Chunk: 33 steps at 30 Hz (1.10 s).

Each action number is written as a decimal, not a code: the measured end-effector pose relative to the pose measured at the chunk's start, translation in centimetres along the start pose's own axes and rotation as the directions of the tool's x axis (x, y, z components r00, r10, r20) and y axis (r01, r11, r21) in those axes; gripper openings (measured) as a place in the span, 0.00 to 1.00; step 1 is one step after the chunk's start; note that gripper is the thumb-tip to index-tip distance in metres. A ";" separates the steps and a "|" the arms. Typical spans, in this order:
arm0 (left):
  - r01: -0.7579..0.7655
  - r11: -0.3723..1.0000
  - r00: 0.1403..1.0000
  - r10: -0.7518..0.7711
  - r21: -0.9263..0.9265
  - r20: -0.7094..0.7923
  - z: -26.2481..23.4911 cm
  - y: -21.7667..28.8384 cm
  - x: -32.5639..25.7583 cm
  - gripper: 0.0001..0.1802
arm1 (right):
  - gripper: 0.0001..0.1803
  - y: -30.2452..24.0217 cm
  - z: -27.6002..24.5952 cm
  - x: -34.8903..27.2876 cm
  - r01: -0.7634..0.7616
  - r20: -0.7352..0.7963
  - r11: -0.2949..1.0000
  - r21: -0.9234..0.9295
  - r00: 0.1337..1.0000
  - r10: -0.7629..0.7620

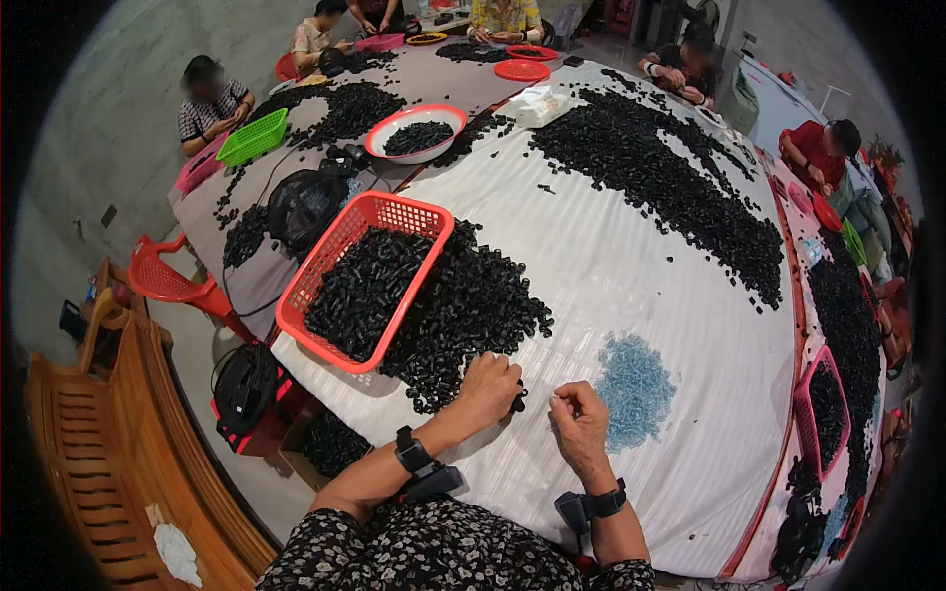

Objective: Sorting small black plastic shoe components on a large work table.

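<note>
Black plastic pieces [463,315] under curled left hand [490,386], right hand [579,419] pinched shut beside blue pile [634,386]

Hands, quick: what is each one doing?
Left hand: curled shut on a small black plastic piece.
Right hand: fingers pinched together; whatever is between them cannot be told.

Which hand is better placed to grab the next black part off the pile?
Left, probably. The left hand already rests at the edge of the black parts pile, holding one. The right hand sits apart on bare table, nearer the blue pieces.
</note>
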<state>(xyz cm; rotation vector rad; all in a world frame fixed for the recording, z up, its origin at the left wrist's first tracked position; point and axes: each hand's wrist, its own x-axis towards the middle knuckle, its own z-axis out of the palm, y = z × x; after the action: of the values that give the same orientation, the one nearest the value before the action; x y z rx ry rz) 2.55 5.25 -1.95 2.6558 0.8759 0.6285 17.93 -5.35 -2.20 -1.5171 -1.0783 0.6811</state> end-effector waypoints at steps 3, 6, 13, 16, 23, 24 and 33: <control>0.023 0.992 0.997 -0.031 0.125 0.064 1.0 0.4 0.4 0.05 | 0.05 -0.3 0.1 -0.1 0.014 0.011 1.000 -0.021 1.000 -0.014; 0.034 0.994 0.995 -0.043 0.102 0.086 0.8 0.9 0.4 0.05 | 0.05 0.1 0.1 -0.1 0.055 -0.016 0.998 -0.032 0.998 -0.055; 0.070 0.992 0.994 -0.060 -0.103 0.094 0.7 0.5 -0.1 0.05 | 0.04 -0.2 0.6 -0.5 -0.076 0.016 0.982 0.170 0.997 0.074; 0.070 0.989 0.996 -0.061 -0.131 0.072 0.5 0.2 -0.3 0.06 | 0.05 -1.9 1.4 -0.8 -0.035 0.026 0.987 0.156 0.999 0.031; 0.062 0.888 0.985 -0.128 -0.456 -0.116 -1.5 0.5 -1.7 0.06 | 0.05 -5.4 2.3 0.8 -0.071 0.149 0.963 0.259 0.988 0.033; 0.187 0.718 0.965 -0.263 -0.671 -0.013 -3.1 1.0 -1.7 0.05 | 0.05 -5.9 2.4 1.5 -0.080 0.151 0.948 0.307 0.988 0.034; 0.324 0.097 0.896 -0.351 -0.941 0.272 -7.2 0.9 -3.4 0.07 | 0.06 -7.5 3.9 2.0 -0.220 0.284 0.814 0.537 0.956 0.070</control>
<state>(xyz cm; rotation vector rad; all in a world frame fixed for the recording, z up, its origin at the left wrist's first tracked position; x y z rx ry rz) -2.92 3.34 3.54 1.1494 0.6553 0.7290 13.40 -1.98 4.35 -1.0124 -0.8371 1.2126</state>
